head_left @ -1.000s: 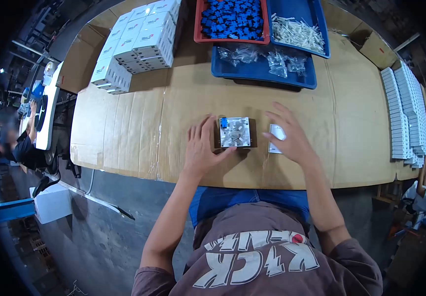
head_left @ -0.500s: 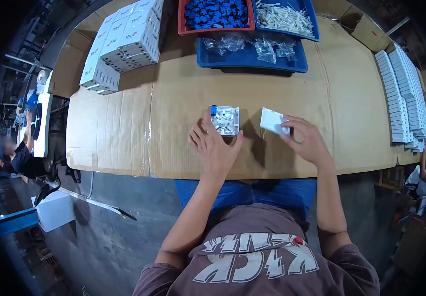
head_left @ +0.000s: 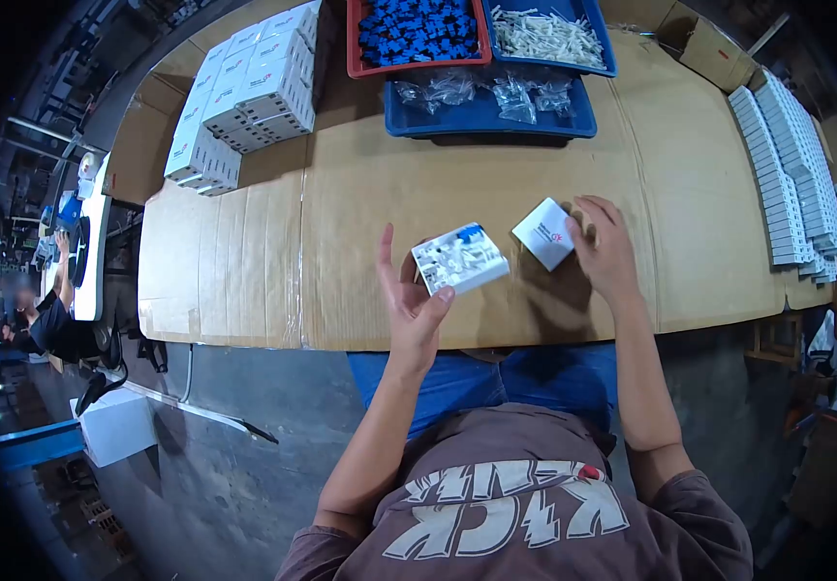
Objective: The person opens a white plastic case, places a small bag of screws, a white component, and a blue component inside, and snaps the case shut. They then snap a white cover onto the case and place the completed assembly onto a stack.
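My left hand [head_left: 411, 308] grips a shallow white plastic box [head_left: 484, 278], thumb on its near edge and index finger sticking out to the left. The box is tilted, its open side facing up. Inside lie several small white parts [head_left: 457, 259] and a blue piece [head_left: 472, 233] at the far edge. To the right, my right hand [head_left: 607, 247] holds a square white lid [head_left: 542, 235] by its right edge, between thumb and fingers. Printed lettering and a small red mark show on the lid.
Beyond the hands stand a red tray [head_left: 353, 60] of blue pieces, a blue tray [head_left: 612, 60] of white parts and another blue tray [head_left: 481, 126] with plastic bags. White boxes [head_left: 259, 87] are stacked left, more stacks [head_left: 791, 184] right. A co-worker [head_left: 55, 315] sits far left.
My left hand has lifted and tilted the box, turning it so the blue piece sits at the far right. My right hand has turned the lid, and its printed face now shows.
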Motion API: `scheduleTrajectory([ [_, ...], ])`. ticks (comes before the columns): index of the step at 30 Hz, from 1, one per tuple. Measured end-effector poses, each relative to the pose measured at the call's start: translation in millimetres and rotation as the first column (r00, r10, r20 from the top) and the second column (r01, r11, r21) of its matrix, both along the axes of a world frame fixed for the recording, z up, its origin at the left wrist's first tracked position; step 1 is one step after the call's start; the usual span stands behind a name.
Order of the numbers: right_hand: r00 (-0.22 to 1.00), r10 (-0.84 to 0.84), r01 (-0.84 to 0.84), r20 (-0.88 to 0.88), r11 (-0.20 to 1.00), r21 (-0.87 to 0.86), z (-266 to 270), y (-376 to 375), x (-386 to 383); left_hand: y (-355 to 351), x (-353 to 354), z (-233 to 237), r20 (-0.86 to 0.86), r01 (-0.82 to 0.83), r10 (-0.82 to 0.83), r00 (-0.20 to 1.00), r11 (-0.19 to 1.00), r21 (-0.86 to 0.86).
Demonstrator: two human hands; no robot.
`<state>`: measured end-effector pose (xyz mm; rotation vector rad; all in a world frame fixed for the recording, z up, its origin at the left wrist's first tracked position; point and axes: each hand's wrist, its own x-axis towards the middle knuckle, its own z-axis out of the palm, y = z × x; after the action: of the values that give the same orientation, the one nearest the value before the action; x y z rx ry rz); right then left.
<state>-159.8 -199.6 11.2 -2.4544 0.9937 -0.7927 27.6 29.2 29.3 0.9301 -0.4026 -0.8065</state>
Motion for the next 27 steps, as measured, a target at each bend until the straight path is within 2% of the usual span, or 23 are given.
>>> scheduleTrajectory([
  [1, 0.999, 0.001, 0.005, -0.034, 0.987, 0.160, 0, 5, 0, 0, -1, 2, -0.035, 0.040, -0.041, 0.999, 0.998, -0.040],
  [4, 0.984, 0.040, -0.036, -0.174, 0.999, 0.028, -3, 25, 10, -2, -2, 6, -0.156, 0.139, -0.156, 0.975, 0.983, -0.117],
  [5, 0.975, 0.046, -0.032, -0.218, 0.997, 0.068, 0, 32, 11, -2, -4, 7, -0.212, 0.157, -0.177, 0.961, 0.981, -0.110],
  [6, 0.976, 0.047, -0.036, -0.211, 0.998, 0.056, -3, 32, 12, -2, -6, 9, -0.266, 0.174, -0.195, 0.944, 0.979, -0.103],
  [7, 0.978, 0.049, -0.040, -0.204, 0.998, 0.046, -8, 33, 12, -3, -12, 11, -0.242, 0.163, -0.178, 0.954, 0.983, -0.078],
  [10, 0.988, 0.038, -0.032, -0.147, 0.998, 0.045, -8, 36, 15, -4, -15, 10, -0.491, 0.167, -0.208, 0.846, 0.978, -0.126],
  [11, 0.992, 0.031, -0.026, -0.120, 0.999, 0.048, -4, 37, 16, -7, -19, 14, -0.556, 0.143, -0.150, 0.817, 0.988, -0.057],
  [12, 0.996, 0.087, -0.083, -0.014, 0.981, 0.176, 4, 38, 18, -6, -21, 13, -0.608, 0.166, -0.186, 0.772, 0.982, -0.090],
  [14, 0.966, 0.151, -0.227, 0.211, 0.887, 0.402, 23, 41, 19, -4, -24, 9, -0.701, 0.205, -0.255, 0.666, 0.966, -0.156],
  [16, 0.881, 0.113, -0.415, 0.459, 0.651, 0.635, 28, 43, 20, -6, -28, 12, -0.713, 0.227, -0.257, 0.652, 0.964, -0.139],
  [17, 0.822, 0.056, -0.513, 0.566, 0.502, 0.696, 31, 44, 21, -6, -29, 11, -0.709, 0.245, -0.268, 0.652, 0.960, -0.137],
  [20, 0.690, -0.089, -0.688, 0.718, 0.226, 0.689, 39, 47, 26, -9, -32, 15, -0.719, 0.293, -0.280, 0.636, 0.950, -0.111],
  [23, 0.576, -0.135, -0.808, 0.806, 0.058, 0.587, 38, 44, 32, -12, -32, 14, -0.717, 0.328, -0.311, 0.624, 0.937, -0.120],
  [27, 0.719, -0.041, -0.680, 0.694, 0.164, 0.714, 58, 51, 43, -14, -33, 21, -0.716, 0.363, -0.328, 0.616, 0.925, -0.111],
])
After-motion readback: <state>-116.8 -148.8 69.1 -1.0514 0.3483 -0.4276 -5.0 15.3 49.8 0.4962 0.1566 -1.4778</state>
